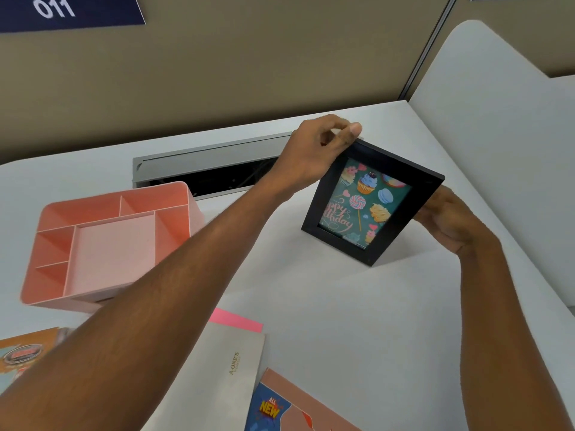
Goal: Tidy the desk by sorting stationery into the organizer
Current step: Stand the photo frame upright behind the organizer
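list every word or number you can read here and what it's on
"011": dark blue sign on the partition.
"ppy", "thday": birthday card in the black picture frame, start cut off.
"A-ONE'S": beige booklet; smaller line beneath unreadable.
"ALL NEW": blue flyer.
Orange leaflet logo: too blurred.

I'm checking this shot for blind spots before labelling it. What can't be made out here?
Head view: the back of the picture frame faces away from the camera.
Head view: the right hand fingertips are hidden behind the frame.
Head view: the organizer near corner is covered by the left forearm.
Head view: the orange leaflet is cut by the left edge, its print blurred.
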`<state>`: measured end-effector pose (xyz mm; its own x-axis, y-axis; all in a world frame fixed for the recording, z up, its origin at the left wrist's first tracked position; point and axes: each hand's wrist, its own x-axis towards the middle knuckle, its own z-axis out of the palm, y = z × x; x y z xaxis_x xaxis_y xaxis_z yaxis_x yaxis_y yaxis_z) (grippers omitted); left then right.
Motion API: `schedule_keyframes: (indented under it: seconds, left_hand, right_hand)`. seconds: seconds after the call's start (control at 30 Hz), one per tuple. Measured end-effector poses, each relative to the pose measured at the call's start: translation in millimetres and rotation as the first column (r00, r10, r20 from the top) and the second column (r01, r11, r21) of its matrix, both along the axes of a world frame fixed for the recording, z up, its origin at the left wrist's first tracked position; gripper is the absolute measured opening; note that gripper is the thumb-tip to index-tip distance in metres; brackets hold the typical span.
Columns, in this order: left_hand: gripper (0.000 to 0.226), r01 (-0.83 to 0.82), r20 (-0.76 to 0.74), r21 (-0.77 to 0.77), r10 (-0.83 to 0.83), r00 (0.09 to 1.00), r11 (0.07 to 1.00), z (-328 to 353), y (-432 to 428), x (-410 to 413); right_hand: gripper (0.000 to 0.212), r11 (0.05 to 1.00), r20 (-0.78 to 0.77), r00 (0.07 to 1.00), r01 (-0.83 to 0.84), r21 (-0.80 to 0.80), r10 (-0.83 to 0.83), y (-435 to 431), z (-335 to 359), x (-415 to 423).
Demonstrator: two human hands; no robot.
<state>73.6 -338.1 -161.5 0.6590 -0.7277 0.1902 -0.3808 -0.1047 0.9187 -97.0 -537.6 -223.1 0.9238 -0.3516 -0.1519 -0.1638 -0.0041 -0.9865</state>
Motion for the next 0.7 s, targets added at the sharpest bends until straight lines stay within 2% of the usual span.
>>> schedule_keyframes:
  seconds: [0.07, 0.13, 0.23, 0.33, 0.43, 0.7]
  left_hand:
    - [0.031, -0.041, -0.153, -0.059, 0.032, 0.988, 0.997, -9.5, 14.6, -3.4]
    - [0.032, -0.066, -0.256, -0.038, 0.054, 0.965, 0.997, -30.7, 31.8, -6.8]
    - [0.031, -0.029, -0.253, 0.052, 0.042, 0.967, 0.998, -65.6, 51.1, -9.2]
    - [0.026, 0.036, -0.297, 0.064, -0.016, 0.955, 0.997, -83.5, 58.4, -13.2]
    - [0.027, 0.059, -0.274, 0.095, -0.031, 0.961, 0.994, -92.2, 59.0, -16.5]
    - [0.027, -0.021, -0.095, 0.145, 0.035, 0.995, 0.989, -91.1, 55.7, -17.9]
  right_hand:
    - [0.031, 0.992, 0.048, 0.991, 0.128, 0.013, -0.129, 0.9, 1.8, -20.3]
    - [0.032, 0.975, 0.044, 0.974, 0.221, 0.025, -0.222, 10.4, -3.7, -37.4]
    - [0.027, 0.966, 0.018, 0.967, 0.253, -0.055, -0.253, 38.5, -13.3, -49.0]
    - [0.03, 0.965, 0.024, 0.971, 0.239, -0.111, -0.238, 67.6, -15.0, -48.5]
    - [0.017, 0.952, -0.001, 0.963, 0.266, -0.153, -0.27, 81.1, -21.0, -42.9]
    - [0.018, 0.915, -0.015, 0.952, 0.291, -0.281, -0.307, 87.6, -29.6, -36.7]
